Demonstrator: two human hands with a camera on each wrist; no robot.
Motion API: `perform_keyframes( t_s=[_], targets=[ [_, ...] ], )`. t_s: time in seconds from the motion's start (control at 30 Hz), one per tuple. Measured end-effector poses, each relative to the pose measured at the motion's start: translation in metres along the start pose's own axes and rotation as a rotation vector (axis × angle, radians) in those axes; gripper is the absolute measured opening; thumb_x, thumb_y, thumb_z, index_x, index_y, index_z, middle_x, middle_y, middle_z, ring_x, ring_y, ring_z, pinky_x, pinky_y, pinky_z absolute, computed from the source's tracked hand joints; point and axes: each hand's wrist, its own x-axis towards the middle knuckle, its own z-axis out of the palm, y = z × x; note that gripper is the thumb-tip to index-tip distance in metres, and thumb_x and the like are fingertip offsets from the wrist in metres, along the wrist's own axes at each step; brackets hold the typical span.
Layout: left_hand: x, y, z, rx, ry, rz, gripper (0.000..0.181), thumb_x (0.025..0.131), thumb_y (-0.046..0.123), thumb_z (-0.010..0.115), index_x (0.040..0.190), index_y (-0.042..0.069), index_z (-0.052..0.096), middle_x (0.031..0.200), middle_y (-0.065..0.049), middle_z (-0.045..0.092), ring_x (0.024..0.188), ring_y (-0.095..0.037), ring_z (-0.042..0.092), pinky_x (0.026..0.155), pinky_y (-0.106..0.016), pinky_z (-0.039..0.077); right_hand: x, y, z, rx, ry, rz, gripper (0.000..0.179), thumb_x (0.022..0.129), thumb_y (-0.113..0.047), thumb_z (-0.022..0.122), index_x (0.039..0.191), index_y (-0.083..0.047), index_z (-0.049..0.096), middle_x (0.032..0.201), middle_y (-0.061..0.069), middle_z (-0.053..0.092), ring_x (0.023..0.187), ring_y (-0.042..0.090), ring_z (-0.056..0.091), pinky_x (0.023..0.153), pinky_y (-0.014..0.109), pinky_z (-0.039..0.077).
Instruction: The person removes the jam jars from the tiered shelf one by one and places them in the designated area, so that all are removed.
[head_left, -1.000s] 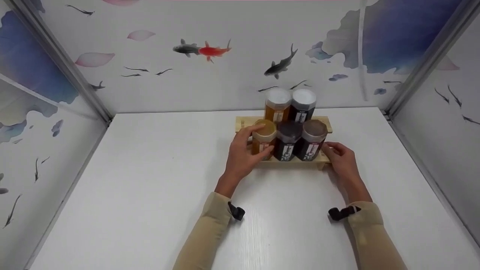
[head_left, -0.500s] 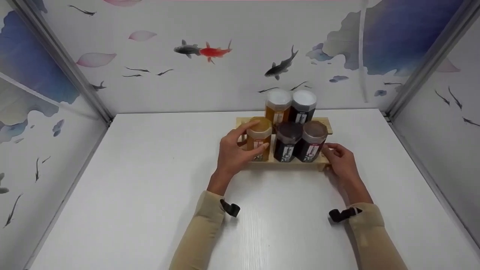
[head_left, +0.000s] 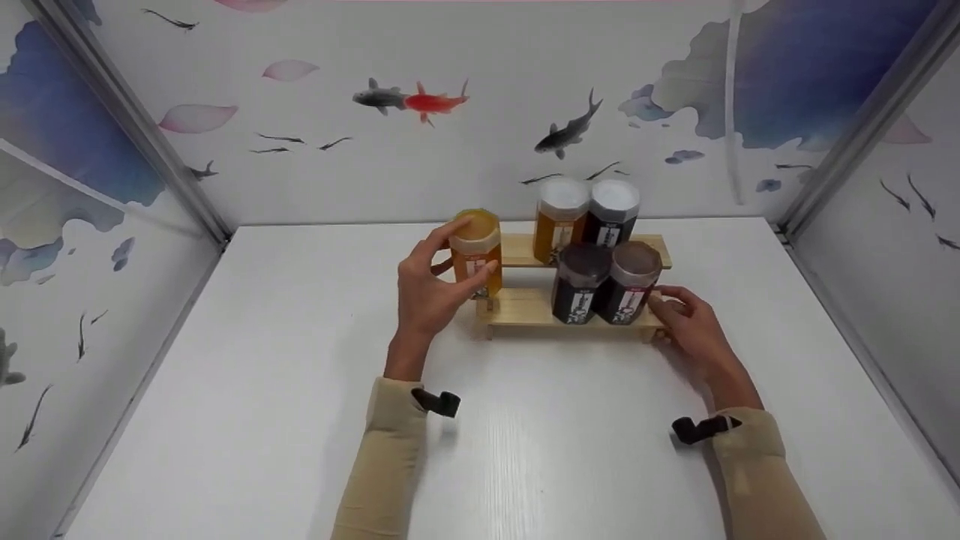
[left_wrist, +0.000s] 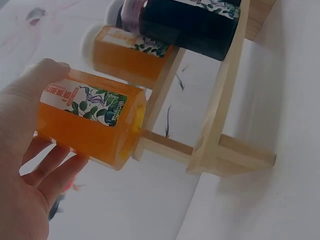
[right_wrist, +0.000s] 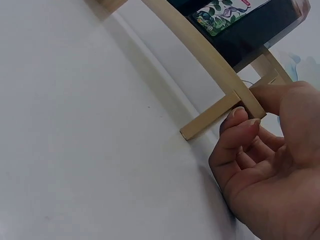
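My left hand [head_left: 431, 289] grips an amber jar [left_wrist: 90, 120] with a yellow lid and a floral label, thumb on one side and fingers on the other. The jar is held up over the left end of a two-tier wooden rack [head_left: 517, 307]. At the rack's right end, my right hand [head_left: 694, 322] pinches the corner of the lower shelf between thumb and curled fingers, plain in the right wrist view. Close to that hand, a dark jar with a brown lid [head_left: 636, 281] and a dark jar with a black lid [head_left: 581, 289] stand side by side on the lower tier.
On the upper tier stand a white-lidded amber jar [head_left: 561, 221] and a white-lidded dark jar [head_left: 613, 214], touching or nearly so. The rack rests on a white table [head_left: 300, 360] near its back edge. Patterned panels [head_left: 300, 172] enclose the table at the back and sides.
My left hand has lifted the amber jar off the lower tier and carried it left and up, baring the shelf's left part. The right hand keeps its hold on the rack.
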Motion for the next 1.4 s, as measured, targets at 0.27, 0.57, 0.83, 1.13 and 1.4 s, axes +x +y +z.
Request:
perform_keyframes(
  t_s=[0.27, 0.57, 0.83, 1.13, 1.4],
  targets=[
    [0.003, -0.013, -0.021, 0.045, 0.053, -0.050, 0.066, 0.087, 0.033, 0.093, 0.147, 0.026, 0.066, 0.136, -0.001, 0.073, 0.116, -0.016, 0.069, 0.091, -0.039, 0.068, -0.002, 0.000, 0.003, -0.076, 0.047, -0.081, 0.060, 0.109, -0.045, 0.065, 0.154, -0.008, 0.049, 0.101, -0.009, 0.068, 0.084, 0.003, 0.063, 0.069, 0.019, 0.055],
    [-0.003, -0.033, -0.021, 0.064, 0.032, -0.139, 0.064, 0.087, 0.030, 0.093, 0.146, 0.026, 0.067, 0.137, -0.002, 0.073, 0.118, -0.020, 0.068, 0.095, -0.043, 0.067, -0.004, -0.001, 0.003, -0.112, 0.078, -0.091, 0.064, 0.109, -0.043, 0.065, 0.157, -0.004, 0.047, 0.095, -0.011, 0.064, 0.082, 0.003, 0.061, 0.071, 0.020, 0.056],
    [-0.012, -0.054, -0.007, 0.067, -0.011, -0.193, 0.064, 0.087, 0.025, 0.094, 0.145, 0.026, 0.067, 0.135, -0.003, 0.073, 0.119, -0.021, 0.068, 0.097, -0.051, 0.065, -0.004, -0.001, 0.004, -0.101, 0.087, -0.110, 0.059, 0.111, -0.035, 0.064, 0.156, -0.001, 0.047, 0.096, -0.011, 0.068, 0.080, 0.002, 0.063, 0.071, 0.020, 0.057],
    [-0.021, -0.074, 0.008, 0.006, -0.022, -0.241, 0.066, 0.088, 0.013, 0.090, 0.148, 0.024, 0.064, 0.137, -0.003, 0.072, 0.123, -0.022, 0.065, 0.104, -0.057, 0.061, -0.005, -0.001, 0.006, -0.104, 0.095, -0.111, 0.061, 0.109, -0.039, 0.066, 0.155, -0.003, 0.048, 0.092, -0.012, 0.065, 0.078, 0.003, 0.061, 0.067, 0.019, 0.054],
    [-0.024, -0.081, 0.008, -0.032, -0.032, -0.307, 0.083, 0.091, 0.016, 0.090, 0.160, 0.017, 0.045, 0.154, -0.010, 0.064, 0.144, -0.027, 0.060, 0.115, -0.056, 0.054, -0.002, 0.001, 0.006, -0.097, 0.081, -0.082, 0.062, 0.109, -0.043, 0.066, 0.156, -0.007, 0.048, 0.095, -0.010, 0.065, 0.077, 0.003, 0.061, 0.065, 0.019, 0.053]
  ],
)
